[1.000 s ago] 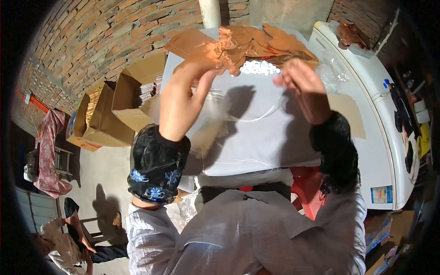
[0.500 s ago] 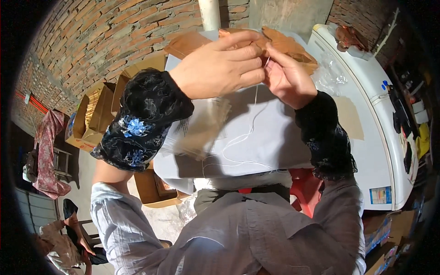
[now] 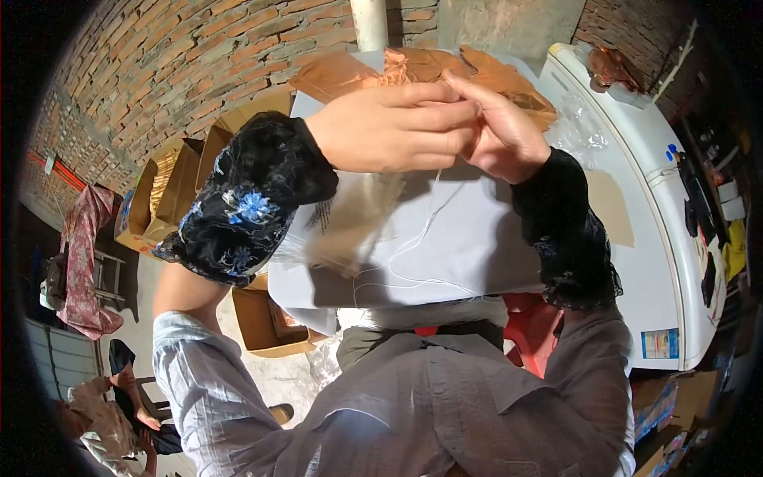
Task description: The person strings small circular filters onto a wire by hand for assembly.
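My left hand (image 3: 397, 131) and my right hand (image 3: 509, 131) meet above the white table, fingertips overlapping. A doubled white thread (image 3: 429, 222) drops from between them and trails in loops across the tabletop. The left fingers are bent together over the right palm, closed on the thread. My right thumb presses against the left fingertips; the other right fingers are partly hidden behind the left hand. Just beyond the hands lies a crumpled bunch of orange strands (image 3: 393, 67). Thin see-through plastic bags (image 3: 354, 226) rest under my left forearm.
Brown-orange sheets (image 3: 509, 75) cover the table's far edge, with clear plastic (image 3: 584, 127) to their right. A white fridge-like cabinet (image 3: 675, 238) lies along the right. Cardboard boxes (image 3: 171, 191) stand at left, another box (image 3: 258, 326) below. A seated person (image 3: 119, 405) is at lower left.
My left hand has shifted slightly right and down, its fingers now covering more of my right palm. The orange strands beyond it have come into view. The thread still hangs down.
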The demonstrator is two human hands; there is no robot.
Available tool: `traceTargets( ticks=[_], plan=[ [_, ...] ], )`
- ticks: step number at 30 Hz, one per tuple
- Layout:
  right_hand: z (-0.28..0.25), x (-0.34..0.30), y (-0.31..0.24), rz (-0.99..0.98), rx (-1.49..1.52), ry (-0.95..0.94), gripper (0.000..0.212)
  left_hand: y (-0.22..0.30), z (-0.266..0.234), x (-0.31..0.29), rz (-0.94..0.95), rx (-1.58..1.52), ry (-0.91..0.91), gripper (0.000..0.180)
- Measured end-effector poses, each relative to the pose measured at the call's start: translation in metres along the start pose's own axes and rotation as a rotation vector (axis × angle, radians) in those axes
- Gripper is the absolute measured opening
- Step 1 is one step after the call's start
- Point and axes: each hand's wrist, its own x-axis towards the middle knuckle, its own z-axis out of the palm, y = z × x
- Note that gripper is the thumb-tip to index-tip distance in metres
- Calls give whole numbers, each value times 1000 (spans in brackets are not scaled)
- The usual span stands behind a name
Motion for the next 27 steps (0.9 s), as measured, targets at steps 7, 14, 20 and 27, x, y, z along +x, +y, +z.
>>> traceTargets(
  ticks=[7, 14, 20, 27],
  plan=[
    [1, -16, 50, 107, 27, -120, 41, 2, 0, -38, -626, -572, -222, 17],
    [-53, -21, 57, -335, -831, 163, 24, 72, -23, -58, -1271, -2031, -135, 17],
    [17, -32, 85, -69, -1070, -198, 20, 91, -4, -41, -1769, -1498, 714, 19],
    [-47, -3, 80, -357, -1066, 175, 27, 112, -10, -24, -1494, -1862, 363, 25]
  ],
)
